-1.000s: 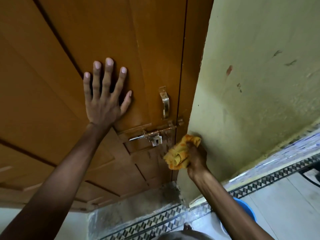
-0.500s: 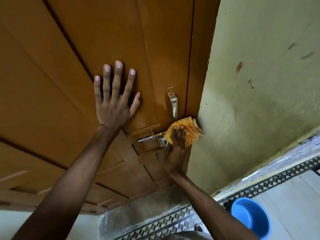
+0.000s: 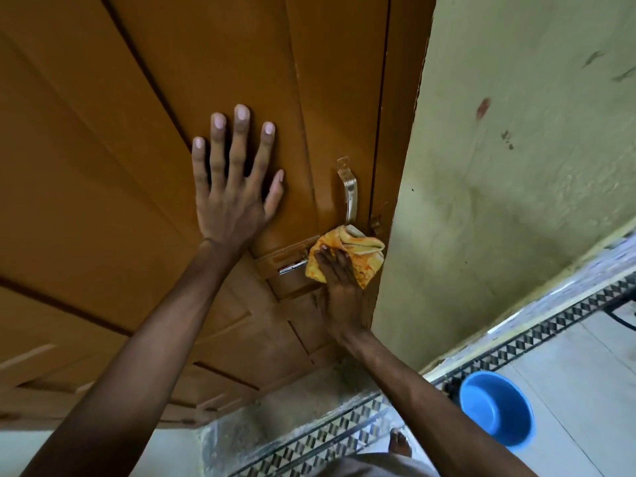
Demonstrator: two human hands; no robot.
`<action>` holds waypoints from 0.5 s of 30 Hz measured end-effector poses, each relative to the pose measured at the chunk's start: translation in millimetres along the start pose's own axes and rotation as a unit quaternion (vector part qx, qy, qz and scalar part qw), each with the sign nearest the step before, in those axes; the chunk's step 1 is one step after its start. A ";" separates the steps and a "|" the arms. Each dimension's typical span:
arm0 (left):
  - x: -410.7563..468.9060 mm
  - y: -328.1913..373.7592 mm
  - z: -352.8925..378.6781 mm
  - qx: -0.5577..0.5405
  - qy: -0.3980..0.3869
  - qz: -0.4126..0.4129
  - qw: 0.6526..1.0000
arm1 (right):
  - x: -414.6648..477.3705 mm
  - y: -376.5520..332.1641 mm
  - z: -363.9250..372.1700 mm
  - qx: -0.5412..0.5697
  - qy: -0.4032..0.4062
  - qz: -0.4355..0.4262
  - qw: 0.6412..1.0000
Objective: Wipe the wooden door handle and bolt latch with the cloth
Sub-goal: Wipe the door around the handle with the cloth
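A brown wooden door fills the left of the view. A metal pull handle is fixed near its right edge. Below it runs a metal bolt latch, with only its left end showing. My right hand presses a folded orange-yellow cloth flat over the rest of the latch, just under the handle's lower end. My left hand lies flat on the door, fingers spread, to the left of the handle.
A pale green wall meets the door frame on the right. A blue plastic basin stands on the tiled floor at the lower right. A patterned tile border runs along the wall's base. My bare foot shows at the bottom.
My right hand has risen from beside the door frame and pressed the cloth onto the bolt latch, then slid it slightly left. My left hand stays flat on the door.
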State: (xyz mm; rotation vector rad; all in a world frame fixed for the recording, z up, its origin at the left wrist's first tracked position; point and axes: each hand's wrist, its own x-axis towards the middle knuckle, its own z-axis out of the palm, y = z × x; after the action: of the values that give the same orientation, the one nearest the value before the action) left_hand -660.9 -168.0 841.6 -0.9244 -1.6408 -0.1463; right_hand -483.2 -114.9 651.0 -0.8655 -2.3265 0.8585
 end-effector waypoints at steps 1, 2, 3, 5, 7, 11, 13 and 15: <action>0.3 -0.7 1.4 0.004 0.002 -0.006 1.000 | 9.3 -4.1 -12.4 -0.037 0.031 -0.076 0.996; -1.2 -1.0 2.3 -0.004 -0.005 -0.011 1.000 | 13.3 4.5 -14.4 -0.061 0.037 -0.121 0.990; -4.2 0.3 3.4 -0.016 0.008 0.001 1.000 | 22.9 4.3 -26.6 -0.073 0.054 -0.137 0.986; -5.4 1.2 3.4 -0.027 0.008 0.008 1.000 | 26.5 3.1 -37.2 -0.064 0.056 -0.064 0.994; -6.6 -0.9 5.3 -0.030 0.006 0.009 0.999 | 23.6 -8.3 -26.9 -0.033 0.077 -0.018 0.996; -3.3 -0.4 0.6 -0.023 -0.003 0.009 1.000 | 17.5 -28.5 -5.7 -0.035 0.041 -0.037 0.998; -4.6 -0.1 0.5 -0.029 -0.004 0.007 1.000 | 18.9 -21.3 -24.5 -0.033 0.014 -0.083 0.996; -5.5 -1.2 1.4 -0.043 -0.003 0.004 0.999 | 22.1 -14.3 -40.9 -0.049 -0.001 -0.109 0.993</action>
State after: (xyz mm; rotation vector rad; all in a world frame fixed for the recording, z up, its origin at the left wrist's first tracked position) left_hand -662.8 -170.7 836.9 -0.9969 -1.6462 -0.2118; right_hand -477.4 -92.3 693.7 -0.6335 -2.4268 0.6581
